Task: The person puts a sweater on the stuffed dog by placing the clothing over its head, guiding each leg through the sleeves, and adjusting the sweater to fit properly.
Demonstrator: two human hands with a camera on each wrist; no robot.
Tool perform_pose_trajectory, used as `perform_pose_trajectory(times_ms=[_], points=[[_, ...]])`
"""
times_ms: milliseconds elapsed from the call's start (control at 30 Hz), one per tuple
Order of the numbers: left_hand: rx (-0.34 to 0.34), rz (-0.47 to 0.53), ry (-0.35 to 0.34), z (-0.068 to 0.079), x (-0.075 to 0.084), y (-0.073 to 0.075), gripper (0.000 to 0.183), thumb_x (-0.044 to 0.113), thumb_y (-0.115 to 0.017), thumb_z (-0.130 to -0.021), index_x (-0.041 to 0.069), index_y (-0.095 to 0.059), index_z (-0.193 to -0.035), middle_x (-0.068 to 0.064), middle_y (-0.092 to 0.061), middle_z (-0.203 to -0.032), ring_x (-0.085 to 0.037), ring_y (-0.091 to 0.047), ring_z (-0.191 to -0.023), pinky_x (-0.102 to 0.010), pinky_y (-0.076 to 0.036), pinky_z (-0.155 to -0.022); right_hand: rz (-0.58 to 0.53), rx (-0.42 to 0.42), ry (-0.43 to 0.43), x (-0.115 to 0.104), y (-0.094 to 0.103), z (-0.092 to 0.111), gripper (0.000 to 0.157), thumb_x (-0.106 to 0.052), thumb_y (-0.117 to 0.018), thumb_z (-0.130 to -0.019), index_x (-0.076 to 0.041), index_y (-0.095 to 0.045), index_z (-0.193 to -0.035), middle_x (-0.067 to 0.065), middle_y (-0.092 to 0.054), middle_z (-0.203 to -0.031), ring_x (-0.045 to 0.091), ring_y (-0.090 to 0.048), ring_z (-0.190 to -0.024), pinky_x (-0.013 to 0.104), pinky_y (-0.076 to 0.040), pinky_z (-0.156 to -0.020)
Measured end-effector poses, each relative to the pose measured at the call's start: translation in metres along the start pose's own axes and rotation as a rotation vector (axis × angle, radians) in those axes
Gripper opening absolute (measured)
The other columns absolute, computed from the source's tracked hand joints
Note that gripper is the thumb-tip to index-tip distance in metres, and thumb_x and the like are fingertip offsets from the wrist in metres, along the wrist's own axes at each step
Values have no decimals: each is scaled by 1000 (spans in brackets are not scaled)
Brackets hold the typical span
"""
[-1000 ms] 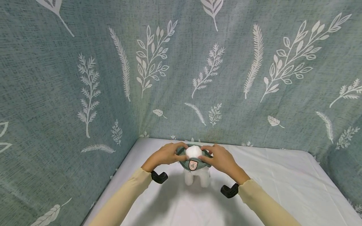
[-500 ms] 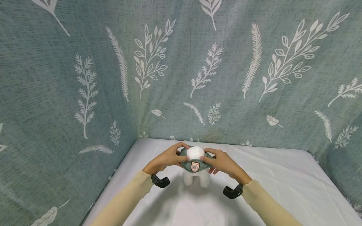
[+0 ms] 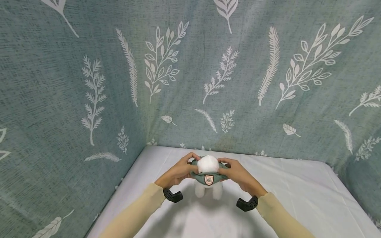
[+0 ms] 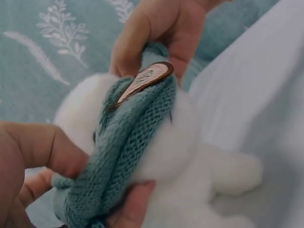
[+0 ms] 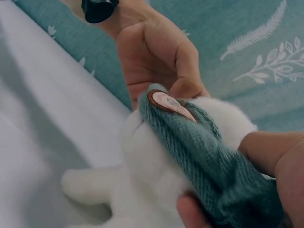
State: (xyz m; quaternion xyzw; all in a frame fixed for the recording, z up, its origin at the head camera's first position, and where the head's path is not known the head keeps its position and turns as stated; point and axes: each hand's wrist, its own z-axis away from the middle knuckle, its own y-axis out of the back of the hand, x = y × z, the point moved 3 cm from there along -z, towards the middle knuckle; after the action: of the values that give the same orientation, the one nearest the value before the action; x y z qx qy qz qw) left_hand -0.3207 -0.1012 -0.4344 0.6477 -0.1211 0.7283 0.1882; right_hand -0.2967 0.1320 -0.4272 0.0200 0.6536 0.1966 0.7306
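A white plush toy [image 3: 208, 164] with stubby legs stands on the white cloth, its rounded head top poking through a teal knitted piece [image 4: 118, 147]. The knit wraps the head as a stretched band, with a shield-shaped patch [image 3: 209, 179] at the front. My left hand [image 3: 180, 170] grips the band's left side, thumb in front over its upper edge. On the opposite side my right hand [image 3: 241, 173] holds the knit the same way. In the left wrist view a left fingertip [image 4: 137, 202] shows under the band's lower edge, against the plush. The toy's face is mostly covered.
White cloth [image 3: 297, 191] covers the table under the toy. Teal leaf-patterned curtains [image 3: 190, 82] hang close behind and along the left side. Black wrist devices [image 3: 247, 204] sit at both wrists.
Both hands have drawn the knitted band slightly lower, and more of the white head top shows above it. The toy's legs stay in nearly the same place.
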Motion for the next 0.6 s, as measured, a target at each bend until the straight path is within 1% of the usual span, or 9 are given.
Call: perform_pose_trajectory(times_ms=[67,100,200,333,433,533,600], points=[[10,27,-4,0,-2,-2,43,0,-64,-82,10,-53,-122,-20,-49,-135,-31,-58,-104,-45,-56,-82,12,11,5,2,1,0,51,-22,-69,-98,-11,-57,-146,14,-57,-141,28,-60,-117,50,-53,-93],[13,40,-7,1,-3,-4,42,0,-64,-82,10,-53,-122,-19,-49,-136,-31,-58,-105,-44,-56,-82,4,14,4,3,1,0,51,-23,-68,-98,-12,-56,-146,14,-57,-140,28,-60,-116,51,-52,-94],[8,55,-18,2,-4,-6,40,5,-66,-87,10,-54,-125,-20,-53,-132,-30,-63,-99,-45,-57,-83,-56,-9,11,8,2,1,51,-25,-65,-101,-10,-53,-148,17,-58,-136,28,-63,-109,51,-54,-90],[-40,64,-26,2,-4,-6,42,13,-67,-94,11,-53,-133,-21,-56,-126,-28,-68,-92,-46,-58,-86,-124,-75,14,13,5,2,51,-28,-59,-106,-8,-47,-151,19,-60,-130,25,-66,-98,45,-58,-82],[-79,65,-24,2,-3,-5,45,15,-66,-96,11,-51,-138,-20,-58,-124,-27,-70,-92,-45,-58,-87,-152,-127,5,14,6,3,53,-29,-54,-108,-5,-42,-154,21,-62,-125,26,-68,-91,43,-59,-80],[-91,78,-13,1,-4,-4,46,14,-65,-97,12,-52,-141,-20,-61,-123,-28,-71,-93,-44,-58,-87,-188,-152,1,15,5,4,54,-28,-53,-108,-3,-40,-154,21,-62,-125,27,-69,-90,43,-59,-82],[-88,89,-9,0,-5,-4,46,12,-65,-96,12,-52,-140,-19,-62,-121,-28,-70,-92,-44,-58,-87,-219,-151,10,15,4,4,55,-26,-54,-108,0,-40,-153,23,-60,-127,26,-68,-93,43,-59,-83]])
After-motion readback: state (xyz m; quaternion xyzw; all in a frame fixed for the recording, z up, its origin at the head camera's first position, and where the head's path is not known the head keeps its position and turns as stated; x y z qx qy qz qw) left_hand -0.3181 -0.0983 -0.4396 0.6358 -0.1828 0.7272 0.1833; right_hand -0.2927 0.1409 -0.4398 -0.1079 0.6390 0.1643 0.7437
